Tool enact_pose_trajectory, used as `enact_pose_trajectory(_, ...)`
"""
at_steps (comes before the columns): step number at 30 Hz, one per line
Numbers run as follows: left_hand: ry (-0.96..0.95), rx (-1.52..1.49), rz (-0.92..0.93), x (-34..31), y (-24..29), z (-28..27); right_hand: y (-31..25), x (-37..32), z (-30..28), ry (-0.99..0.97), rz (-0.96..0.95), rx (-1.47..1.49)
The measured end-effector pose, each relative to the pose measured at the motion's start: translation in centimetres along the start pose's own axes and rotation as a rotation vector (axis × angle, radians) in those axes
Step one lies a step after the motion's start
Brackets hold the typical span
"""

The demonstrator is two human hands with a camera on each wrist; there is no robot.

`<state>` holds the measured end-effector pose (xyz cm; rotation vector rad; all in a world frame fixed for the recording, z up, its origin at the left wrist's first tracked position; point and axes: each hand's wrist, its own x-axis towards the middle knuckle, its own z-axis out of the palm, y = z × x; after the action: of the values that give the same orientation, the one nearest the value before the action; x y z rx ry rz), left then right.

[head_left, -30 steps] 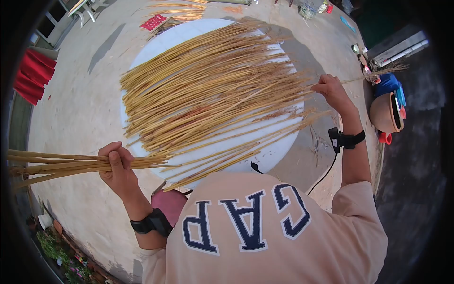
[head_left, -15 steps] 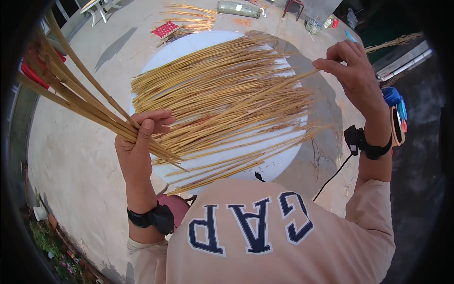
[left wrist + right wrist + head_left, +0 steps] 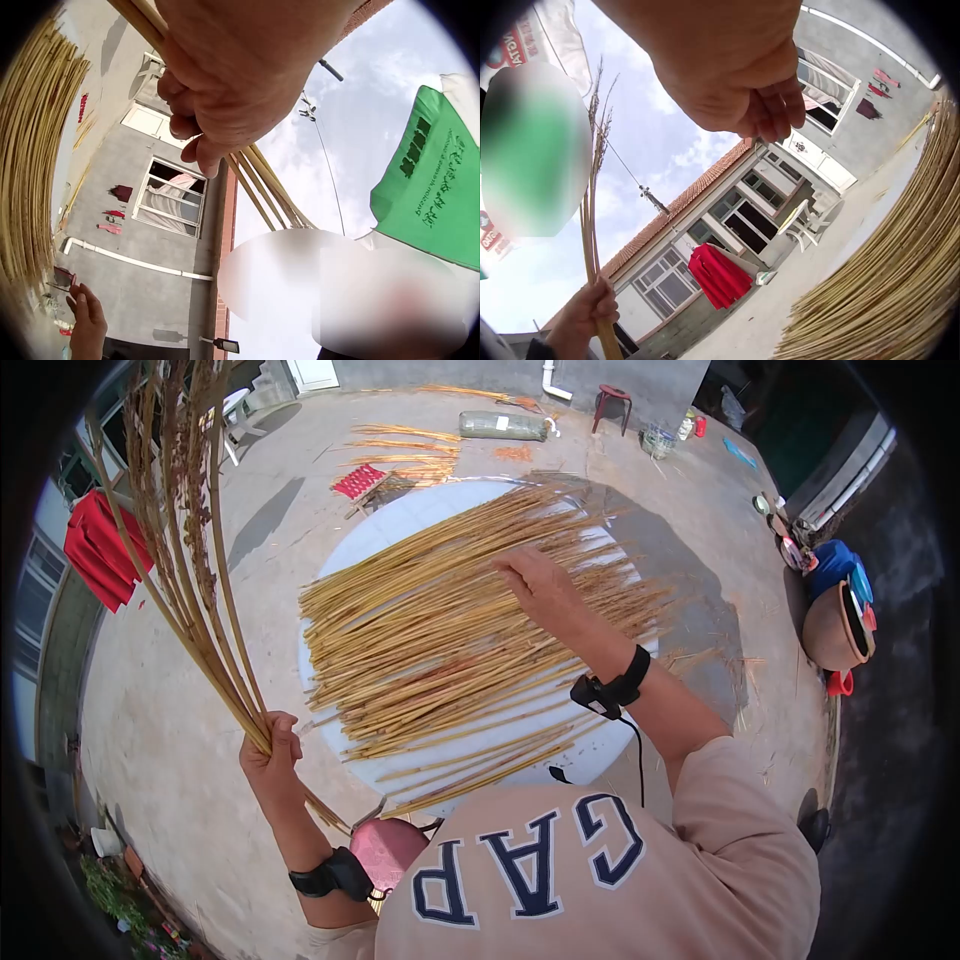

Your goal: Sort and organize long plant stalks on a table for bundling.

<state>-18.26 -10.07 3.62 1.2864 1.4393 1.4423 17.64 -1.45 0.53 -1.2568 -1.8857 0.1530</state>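
Note:
My left hand (image 3: 270,755) grips several long dry stalks (image 3: 195,630), left of the round white table (image 3: 340,565). Their feathery tops rise to the upper left; the cut ends stick out below the hand. The right wrist view also shows this hand (image 3: 585,311) round the stalks (image 3: 590,225). Over the table, my right hand (image 3: 540,588) hovers above a wide layer of stalks (image 3: 420,630), its fingers loosely bent. Nothing shows between those fingers in the right wrist view, where the hand (image 3: 727,67) fills the top. A few stalks (image 3: 490,765) lie apart along the table's near edge.
A pink stool seat (image 3: 388,852) stands beside my left forearm. Beyond the table are a small red-topped stool (image 3: 360,481), more stalks (image 3: 405,450) on the ground and a wrapped roll (image 3: 503,426). A large clay pot (image 3: 832,630) stands at the right.
My right hand has come from the far right in over the table, letting go of the stalk it pinched. The left hand has moved down and its bundle has swung upright, feathery tops now showing.

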Motion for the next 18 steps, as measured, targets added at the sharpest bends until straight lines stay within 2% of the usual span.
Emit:
enact_pose_trajectory(2,0.148,-0.004,0.045,-1.2,-0.2,-2.2,5.0,-5.4,5.0,-0.393,0.107,-0.09)
enact_pose_trajectory(3,0.215,-0.016,0.066,-1.8,-0.4,-3.1,6.1,-7.5,6.7,-0.4,0.117,-0.083)
enact_pose_trajectory(5,0.271,-0.001,0.09,-2.4,-1.0,-4.5,7.4,-11.8,9.8,-0.634,0.044,-0.262)
enact_pose_trajectory(6,0.3,-0.052,0.163,-2.7,-0.7,-4.9,8.7,-13.9,11.6,-0.783,0.132,-0.287)
enact_pose_trajectory(7,0.331,-0.102,0.233,-3.2,-0.4,-5.4,8.0,-15.7,12.0,-0.817,0.147,-0.261)
enact_pose_trajectory(9,0.352,-0.077,0.228,-3.6,-0.2,-5.7,6.5,-17.3,11.8,-0.905,0.189,-0.377)
enact_pose_trajectory(11,0.375,-0.165,0.303,-3.9,-0.2,-5.6,4.7,-18.1,11.1,-0.963,0.189,-0.413)
enact_pose_trajectory(15,0.36,-0.201,0.302,-4.3,-1.3,-5.5,3.3,-19.2,9.7,-1.105,0.145,-0.543)
enact_pose_trajectory(18,0.319,-0.218,0.317,-4.6,-1.9,-5.0,4.5,-20.0,10.1,-1.063,0.092,-0.577)
